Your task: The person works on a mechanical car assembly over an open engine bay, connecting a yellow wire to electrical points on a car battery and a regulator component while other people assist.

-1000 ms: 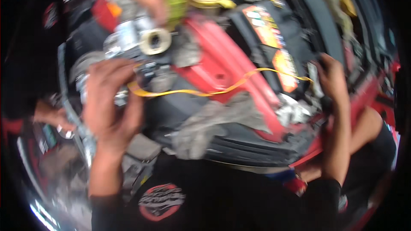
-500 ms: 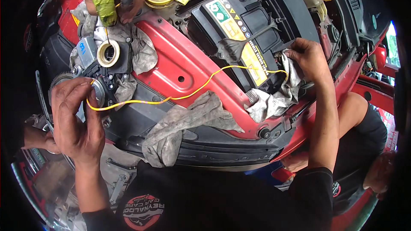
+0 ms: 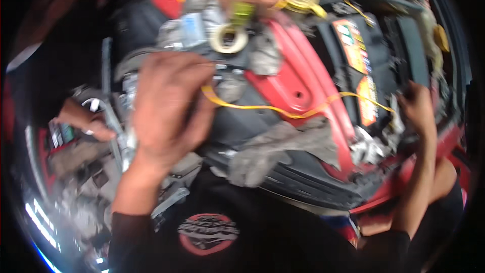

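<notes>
A black battery (image 3: 376, 65) with orange and white labels sits right of the red panel (image 3: 298, 71). The left hand (image 3: 166, 106) pinches the yellow wire's (image 3: 283, 112) end; the right hand (image 3: 417, 108), fingers curled, presses a crumpled rag (image 3: 371, 144) by the battery.
</notes>
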`<state>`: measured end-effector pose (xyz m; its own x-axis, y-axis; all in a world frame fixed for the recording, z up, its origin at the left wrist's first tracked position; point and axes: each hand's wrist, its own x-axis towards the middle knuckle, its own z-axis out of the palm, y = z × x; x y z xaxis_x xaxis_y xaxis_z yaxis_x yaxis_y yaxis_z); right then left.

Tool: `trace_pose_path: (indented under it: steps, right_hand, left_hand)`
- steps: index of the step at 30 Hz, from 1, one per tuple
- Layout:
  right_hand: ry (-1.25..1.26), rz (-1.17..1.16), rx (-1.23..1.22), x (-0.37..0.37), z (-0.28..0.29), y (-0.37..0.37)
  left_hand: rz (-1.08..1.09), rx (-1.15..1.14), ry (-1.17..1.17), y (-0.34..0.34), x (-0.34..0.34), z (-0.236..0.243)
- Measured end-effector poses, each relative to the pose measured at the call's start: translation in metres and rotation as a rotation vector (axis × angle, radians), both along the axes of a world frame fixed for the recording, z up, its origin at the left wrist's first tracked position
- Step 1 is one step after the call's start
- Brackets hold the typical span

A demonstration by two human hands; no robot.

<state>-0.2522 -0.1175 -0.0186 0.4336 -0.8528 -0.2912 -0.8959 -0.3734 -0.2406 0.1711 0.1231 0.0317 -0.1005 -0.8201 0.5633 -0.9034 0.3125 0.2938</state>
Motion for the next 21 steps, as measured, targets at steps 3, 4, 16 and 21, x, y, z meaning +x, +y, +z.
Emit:
trace_pose_path:
  steps: [3,4,16,21]
  right_hand:
    - [-0.185,0.066,-0.064,-0.019,-0.02,-0.001]
    - [-0.193,0.058,-0.055,-0.02,-0.026,-0.004]
    - [-0.18,-0.03,0.008,-0.02,-0.028,-0.007]
    - [-0.133,-0.062,0.068,-0.013,-0.017,-0.005]
  left_hand:
    - [-0.033,-0.1,0.032,-0.002,-0.002,-0.008]
    - [-0.014,-0.096,0.036,0.0,-0.001,-0.007]
    - [0.089,-0.099,0.004,-0.015,0.01,-0.015]
    - [0.08,-0.063,-0.038,-0.02,0.01,-0.02]
